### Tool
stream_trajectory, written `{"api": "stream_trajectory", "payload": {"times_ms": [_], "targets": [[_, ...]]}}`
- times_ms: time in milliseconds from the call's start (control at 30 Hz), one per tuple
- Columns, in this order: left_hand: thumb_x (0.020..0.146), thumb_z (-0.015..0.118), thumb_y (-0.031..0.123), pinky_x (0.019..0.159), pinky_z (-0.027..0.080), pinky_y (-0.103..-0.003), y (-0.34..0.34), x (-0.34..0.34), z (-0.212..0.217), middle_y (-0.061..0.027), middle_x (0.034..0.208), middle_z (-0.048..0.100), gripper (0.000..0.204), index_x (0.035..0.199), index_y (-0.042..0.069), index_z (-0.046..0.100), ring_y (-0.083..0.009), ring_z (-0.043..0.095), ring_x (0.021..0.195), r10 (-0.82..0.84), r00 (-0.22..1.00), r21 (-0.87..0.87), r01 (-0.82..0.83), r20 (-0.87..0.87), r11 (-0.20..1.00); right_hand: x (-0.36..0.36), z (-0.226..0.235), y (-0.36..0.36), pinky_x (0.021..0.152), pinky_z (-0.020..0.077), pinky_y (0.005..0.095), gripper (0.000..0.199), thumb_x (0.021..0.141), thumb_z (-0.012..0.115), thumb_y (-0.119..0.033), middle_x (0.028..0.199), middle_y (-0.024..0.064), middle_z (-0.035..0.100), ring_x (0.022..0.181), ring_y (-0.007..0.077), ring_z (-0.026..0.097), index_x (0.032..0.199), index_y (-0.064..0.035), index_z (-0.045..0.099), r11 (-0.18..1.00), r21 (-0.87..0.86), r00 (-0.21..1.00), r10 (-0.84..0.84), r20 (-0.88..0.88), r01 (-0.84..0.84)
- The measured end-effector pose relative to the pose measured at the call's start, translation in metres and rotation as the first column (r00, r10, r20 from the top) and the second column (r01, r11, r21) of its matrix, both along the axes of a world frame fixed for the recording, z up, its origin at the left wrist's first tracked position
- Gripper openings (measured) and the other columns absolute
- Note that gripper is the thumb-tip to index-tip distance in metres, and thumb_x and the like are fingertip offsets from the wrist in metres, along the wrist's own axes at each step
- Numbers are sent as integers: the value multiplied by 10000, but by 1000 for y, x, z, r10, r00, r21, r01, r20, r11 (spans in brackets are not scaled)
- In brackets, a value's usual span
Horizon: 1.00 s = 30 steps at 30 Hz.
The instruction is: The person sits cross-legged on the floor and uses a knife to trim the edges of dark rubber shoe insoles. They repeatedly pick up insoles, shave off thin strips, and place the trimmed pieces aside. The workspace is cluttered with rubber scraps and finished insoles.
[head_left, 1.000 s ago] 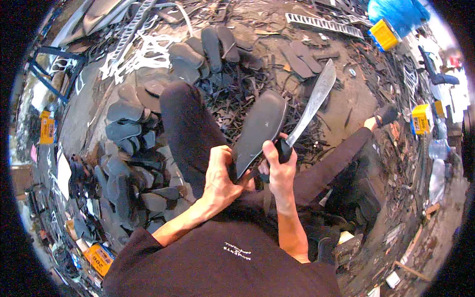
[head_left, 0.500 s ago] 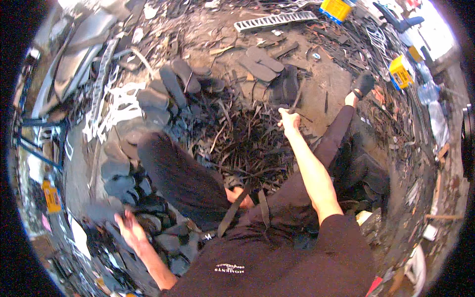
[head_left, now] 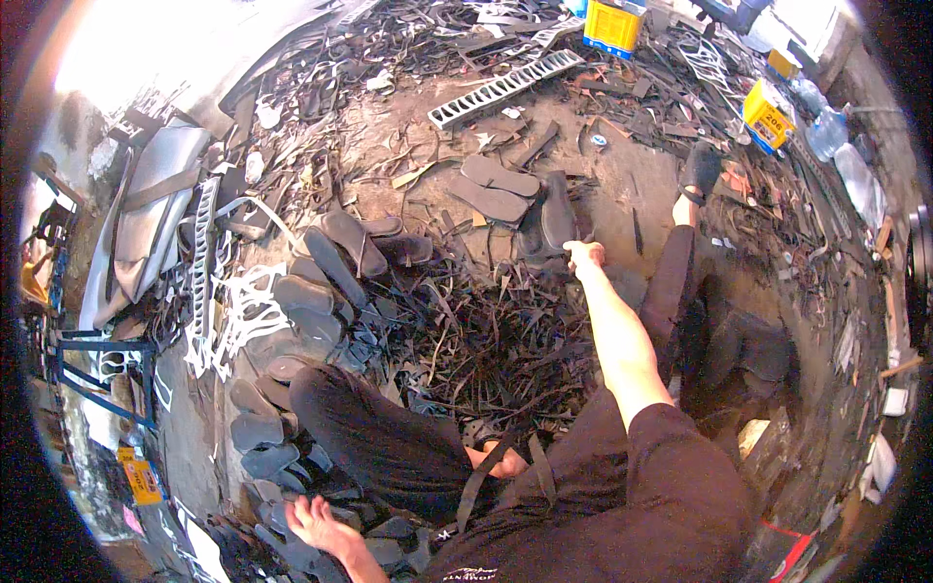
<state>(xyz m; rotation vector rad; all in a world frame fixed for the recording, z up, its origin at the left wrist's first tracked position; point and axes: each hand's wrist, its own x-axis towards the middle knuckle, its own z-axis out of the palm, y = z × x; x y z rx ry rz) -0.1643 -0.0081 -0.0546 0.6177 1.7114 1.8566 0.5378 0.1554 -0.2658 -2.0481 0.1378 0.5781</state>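
My left hand (head_left: pixel 323 527) is open, fingers spread and empty, over a pile of dark shoe soles (head_left: pixel 267 460) at my left knee. My right arm reaches forward, and the right hand (head_left: pixel 586 258) is closed with its fingers curled. What it grips is mostly hidden; only a thin dark bit shows by the fingers. Just beyond that hand lies a dark sole (head_left: pixel 557 209). Two more grey soles (head_left: pixel 493 189) lie farther off to its left. Between my legs is a heap of thin dark offcut strips (head_left: pixel 486 321).
White lattice scraps (head_left: pixel 243 311) and more soles (head_left: pixel 340 255) lie to the left. A pale slotted strip (head_left: pixel 505 89) crosses the far ground. Yellow-and-blue boxes (head_left: pixel 612 27) stand at the back and right, near plastic bottles (head_left: pixel 826 133). A blue metal frame (head_left: pixel 107 379) stands at far left.
A blurred dark sole beside my left hand is no longer there; that hand is now empty and nearer my body. The thin dark tool jutting from my right hand no longer shows clearly. The view has shifted.
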Motion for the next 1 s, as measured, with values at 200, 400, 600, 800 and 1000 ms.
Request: {"api": "stream_trajectory", "payload": {"times_ms": [200,400,600,800,1000], "targets": [[1072,670,167,848,640,-369,58,198,71,-196,1176,729,335,1312,-55,596,-262,769,950,-812,555,-82,831,183,550,-106,118,-46,482,466,350,233,817,838,-162,627,60,663,477,172,606,909,26,735,882,445,986,108,124,-153],[1009,786,318,984,558,-443,69,285,35,-204,1417,582,853,1643,69,272,-273,629,1226,-780,297,-60,946,550,318,-300,223,-178,854,572,374,177,928,795,-114,985,103,754,907,202,715,1081,-39,745,634,284,661,498,561,-719],[979,639,222,972,502,-395,81,215,35,-95,1196,689,314,1235,40,658,-196,617,1085,-512,784,-284,611,352,739,-332,272,-234,737,544,325,269,1034,686,-200,859,69,693,800,141,666,1182,-3,580,621,262,674,686,274,-739],[938,874,310,995,529,-346,64,202,68,-104,1189,728,521,1269,-19,644,-183,674,1080,-432,794,-102,517,427,850,-355,292,-254,755,577,461,363,1074,646,-262,924,254,718,850,432,748,1274,38,610,383,73,372,808,457,-921],[959,855,268,970,571,-365,52,206,100,-123,1219,719,505,1298,-16,611,-200,702,1063,-426,724,-70,544,543,836,-353,257,-309,802,605,472,322,1036,691,-251,1050,261,754,956,463,755,1220,12,667,418,-117,320,822,471,-901]]}}
